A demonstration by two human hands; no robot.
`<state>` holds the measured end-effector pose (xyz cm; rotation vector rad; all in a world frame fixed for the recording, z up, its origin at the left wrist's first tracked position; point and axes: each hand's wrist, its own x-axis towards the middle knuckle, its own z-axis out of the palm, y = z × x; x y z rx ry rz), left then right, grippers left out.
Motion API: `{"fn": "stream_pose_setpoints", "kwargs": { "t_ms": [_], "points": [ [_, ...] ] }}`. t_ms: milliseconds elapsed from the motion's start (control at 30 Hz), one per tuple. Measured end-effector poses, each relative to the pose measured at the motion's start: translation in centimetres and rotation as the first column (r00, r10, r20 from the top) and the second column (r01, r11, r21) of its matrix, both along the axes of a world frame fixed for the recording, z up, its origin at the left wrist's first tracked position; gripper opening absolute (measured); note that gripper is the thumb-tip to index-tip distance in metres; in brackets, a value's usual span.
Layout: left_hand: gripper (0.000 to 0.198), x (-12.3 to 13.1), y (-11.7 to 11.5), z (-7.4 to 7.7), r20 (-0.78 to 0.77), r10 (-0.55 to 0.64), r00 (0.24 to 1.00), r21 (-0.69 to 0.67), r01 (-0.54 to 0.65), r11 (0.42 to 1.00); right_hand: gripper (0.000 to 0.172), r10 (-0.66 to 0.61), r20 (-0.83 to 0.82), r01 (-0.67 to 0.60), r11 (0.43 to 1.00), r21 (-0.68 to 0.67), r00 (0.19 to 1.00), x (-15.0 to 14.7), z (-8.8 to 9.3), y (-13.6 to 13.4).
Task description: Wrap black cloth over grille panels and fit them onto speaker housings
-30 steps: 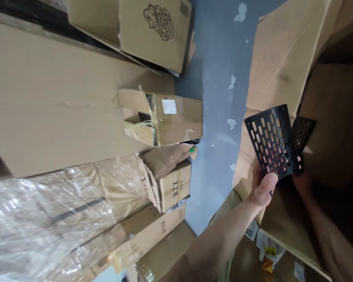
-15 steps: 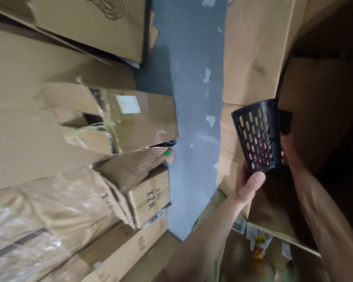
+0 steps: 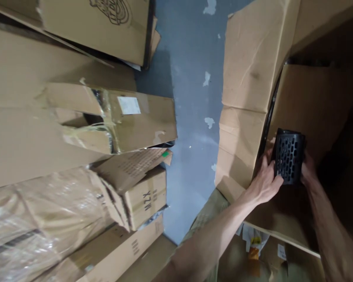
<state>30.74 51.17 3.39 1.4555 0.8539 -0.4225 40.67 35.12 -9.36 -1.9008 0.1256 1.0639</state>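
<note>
A black perforated plastic piece [image 3: 290, 158], curved and covered in rows of slots, is held over the open mouth of a large cardboard box [image 3: 244, 92]. My left hand [image 3: 264, 180] grips its left side, with the thumb at the lower front corner and the other fingers partly hidden behind. At the right edge, my right hand [image 3: 308, 168] is closed on the same piece. Its fingertips are hidden behind the plastic. Below my hands, the near wall of the box crosses the view, and the inside is in deep shadow.
Cardboard cartons stack up on the left, among them a torn taped box [image 3: 144, 121], a carton marked MZX [image 3: 147, 197] and a plastic-wrapped one [image 3: 47, 219]. A blue-grey floor [image 3: 191, 98] with worn patches runs between. A clear packet with labels [image 3: 254, 241] hangs below.
Both hands have moved right and down with the black piece, bringing it over the box's dark opening. It has turned, and my right hand now shows at its right edge.
</note>
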Motion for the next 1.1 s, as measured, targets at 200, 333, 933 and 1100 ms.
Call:
{"fn": "stream_pose_setpoints", "kwargs": {
  "t_ms": [200,333,933,1100],
  "points": [
    [0.101,-1.2,-1.5,-2.2,0.143,0.033,0.989,-0.014,-0.031,0.999,0.067,-0.174,0.018,0.175,0.985,-0.012,0.984,-0.1,5.0,-1.6],
    [0.106,-1.3,-0.7,-2.9,0.007,0.299,0.954,-0.323,-0.281,0.904,0.071,-0.151,-0.131,0.157,0.987,0.038,0.98,0.3,9.1,-0.8],
    [0.082,-2.5,0.4,-2.0,-0.294,0.444,0.846,-0.6,-0.525,0.604,0.045,0.031,0.215,0.12,0.75,-0.651,0.976,2.3,-3.8,-7.7],
    [0.093,-1.8,0.9,-1.9,-0.181,0.437,0.881,-0.612,-0.449,0.651,0.046,0.091,0.336,0.153,0.759,-0.633,0.937,1.6,5.0,-5.4]
  ]
}}
